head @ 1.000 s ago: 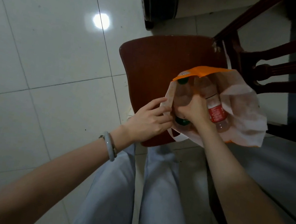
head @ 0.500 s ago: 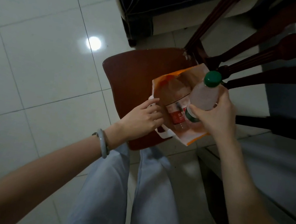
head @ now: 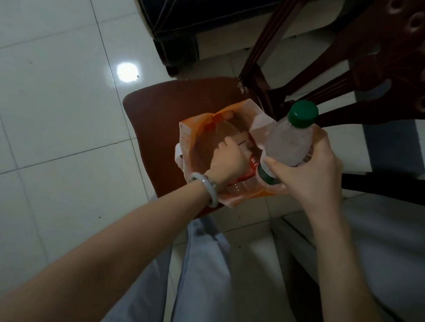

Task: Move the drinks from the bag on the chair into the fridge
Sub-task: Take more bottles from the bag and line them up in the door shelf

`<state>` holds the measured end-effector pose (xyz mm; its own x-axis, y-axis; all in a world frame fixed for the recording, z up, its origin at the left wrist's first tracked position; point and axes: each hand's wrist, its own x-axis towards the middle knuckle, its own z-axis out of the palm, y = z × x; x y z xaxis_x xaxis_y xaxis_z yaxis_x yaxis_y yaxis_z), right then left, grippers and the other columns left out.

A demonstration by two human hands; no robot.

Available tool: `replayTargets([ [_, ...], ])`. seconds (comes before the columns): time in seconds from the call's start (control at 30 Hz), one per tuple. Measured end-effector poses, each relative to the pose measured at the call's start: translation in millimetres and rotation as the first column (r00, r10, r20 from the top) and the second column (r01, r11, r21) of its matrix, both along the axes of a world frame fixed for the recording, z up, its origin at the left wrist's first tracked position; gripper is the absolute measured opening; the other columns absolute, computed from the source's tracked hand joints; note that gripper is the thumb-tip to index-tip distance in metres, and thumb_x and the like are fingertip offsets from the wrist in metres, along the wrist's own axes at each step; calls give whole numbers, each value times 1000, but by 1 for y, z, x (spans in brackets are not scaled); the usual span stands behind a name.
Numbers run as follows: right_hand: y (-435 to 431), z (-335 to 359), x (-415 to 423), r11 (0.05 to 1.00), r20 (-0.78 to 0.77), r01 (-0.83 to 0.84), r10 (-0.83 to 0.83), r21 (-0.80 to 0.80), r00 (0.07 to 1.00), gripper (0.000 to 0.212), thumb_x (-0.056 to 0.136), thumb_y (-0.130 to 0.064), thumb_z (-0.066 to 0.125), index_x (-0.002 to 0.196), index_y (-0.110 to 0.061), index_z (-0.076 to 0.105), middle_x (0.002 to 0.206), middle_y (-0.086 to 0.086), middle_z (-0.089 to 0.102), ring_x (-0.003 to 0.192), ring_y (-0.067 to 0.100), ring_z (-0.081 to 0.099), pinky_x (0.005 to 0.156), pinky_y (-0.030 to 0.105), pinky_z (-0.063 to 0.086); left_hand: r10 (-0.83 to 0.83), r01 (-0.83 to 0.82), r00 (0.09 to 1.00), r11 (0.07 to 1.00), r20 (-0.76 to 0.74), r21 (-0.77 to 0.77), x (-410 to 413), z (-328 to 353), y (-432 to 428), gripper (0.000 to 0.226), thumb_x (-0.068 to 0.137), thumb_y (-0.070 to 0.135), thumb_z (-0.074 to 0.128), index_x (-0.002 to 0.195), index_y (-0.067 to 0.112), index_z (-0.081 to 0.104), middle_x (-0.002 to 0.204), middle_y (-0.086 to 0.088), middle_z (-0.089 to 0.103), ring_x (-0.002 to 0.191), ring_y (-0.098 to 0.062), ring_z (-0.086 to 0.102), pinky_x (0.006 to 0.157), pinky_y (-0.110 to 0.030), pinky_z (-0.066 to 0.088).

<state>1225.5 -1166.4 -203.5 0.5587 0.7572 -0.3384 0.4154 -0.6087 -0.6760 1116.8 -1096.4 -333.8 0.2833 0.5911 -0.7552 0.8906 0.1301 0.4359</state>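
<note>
you see pale glossy floor tiles [head: 40, 84] with a bright light reflection [head: 127, 72], and a dark upholstered piece of furniture [head: 199, 5] behind.

A clear plastic bottle with a green cap [head: 287, 141] is held upright, tilted slightly right, just above the right rim of an orange-and-white plastic bag [head: 189, 141] standing open on the dark wooden chair seat [head: 152, 115]. Inside the bag, a second clear bottle with a red label [head: 247, 177] lies on its side near the bag's near edge.
</note>
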Motion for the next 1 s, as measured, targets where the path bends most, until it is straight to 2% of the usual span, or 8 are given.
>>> replayTargets([
  [0.1, -2, -7, 3, 1000, -9, -13, 13, -13, 1000, 74, 59, -30, 84, 123, -21, 46, 116, -5, 56, 106, 5, 47, 87, 26, 44, 369, -382, 923, 912, -107, -150, 12, -15, 8, 72, 90, 49, 52, 137, -1, 29, 132, -19, 48, 117, -35, 50, 98, -44, 43],
  [0.2, -3, -15, 6, 999, -28, -20, 19, -26, 999, 76, 59, -32, 83, 124, -24, 45, 121, -5, 56, 113, 10, 49, 92, 34, 48, 366, -382, 924, 901, -111, -206, 15, -29, 14, 48, 95, 44, 46, 119, 3, 53, 118, -13, 60, 103, -29, 59, 81, -33, 45],
  [0.47, -3, -30, 13, 1000, -51, 1, -2, -20, 999, 76, 59, -34, 83, 124, -26, 46, 121, -3, 58, 113, 14, 53, 90, 34, 50, 410, -419, 908, 881, -86, -219, 23, -44, 13, 48, 92, 48, 49, 121, 10, 54, 120, -11, 58, 113, -32, 55, 95, -37, 43],
  [0.53, -4, -29, 14, 1000, -57, 9, -9, -9, 998, 74, 59, -33, 83, 123, -25, 47, 118, -3, 59, 110, 13, 54, 87, 32, 50, 423, -435, 901, 880, -99, -190, 21, -44, 12, 49, 91, 48, 52, 120, 9, 55, 115, -10, 59, 110, -30, 57, 90, -36, 45],
  [0.6, -4, -26, 15, 1000, -57, 13, -13, -2, 998, 74, 59, -33, 84, 122, -24, 47, 117, -2, 59, 109, 13, 55, 87, 33, 51, 382, -396, 917, 908, -119, -139, 20, -37, 11, 51, 90, 45, 55, 120, 4, 53, 111, -10, 58, 109, -29, 57, 83, -35, 45],
  [0.73, -2, -12, 14, 1000, -61, 11, -11, -5, 998, 74, 59, -31, 85, 122, -24, 47, 118, -2, 59, 111, 15, 55, 89, 39, 51, 284, -284, 959, 959, 13, 2, 3, 11, 0, 76, 88, 37, 62, 137, -2, 19, 137, -19, 38, 119, -36, 48, 92, -40, 42],
  [0.87, -4, 16, 9, 1000, -59, -5, 6, 16, 998, 72, 60, -31, 85, 120, -24, 47, 117, -3, 59, 111, 15, 55, 89, 39, 52, -90, 38, 977, 967, 195, 253, -27, 63, -7, 57, 90, 26, 63, 127, -1, 28, 114, -7, 44, 99, -27, 59, 73, -24, 41],
  [1.0, -12, 54, 2, 999, -37, -2, 4, 47, 999, 69, 61, -28, 85, 119, -24, 47, 110, -9, 55, 108, 12, 52, 86, 36, 51, -248, 123, 925, 912, 287, 391, -51, 121, 5, 67, 83, 22, 71, 132, 3, 28, 124, -11, 46, 109, -22, 53, 87, -28, 46],
])
